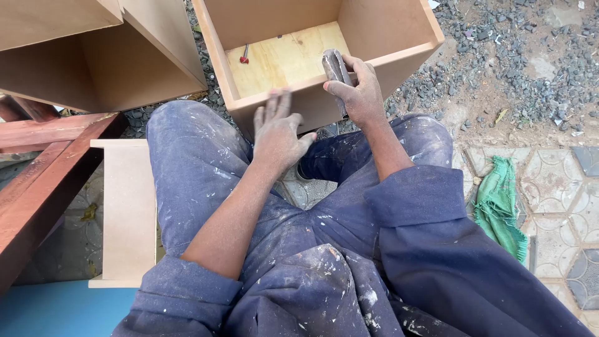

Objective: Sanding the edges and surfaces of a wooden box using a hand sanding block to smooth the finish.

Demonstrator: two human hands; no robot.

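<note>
At the near front edge of an open wooden drawer box (374,37), the right hand (359,93) grips a sanding block (337,68); the left hand (274,134), fingers spread, braces the box. Even strokes along the edge would suit.

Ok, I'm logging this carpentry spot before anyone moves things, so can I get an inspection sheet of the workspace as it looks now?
Surface: patterned paving tiles underfoot, giving way to gravel beyond.
Job's things: open wooden box with a pale plywood bottom, front edge against the knees; worn sanding block.
Clutter: red-handled tool lying inside the box; green rag on the tiles.
Grippers: left hand open, fingers spread on the box's front edge; right hand closed round the sanding block.
Cables: nothing seen.
Surroundings: second box to one side, dark red timber frame, flat pale panel.
</note>
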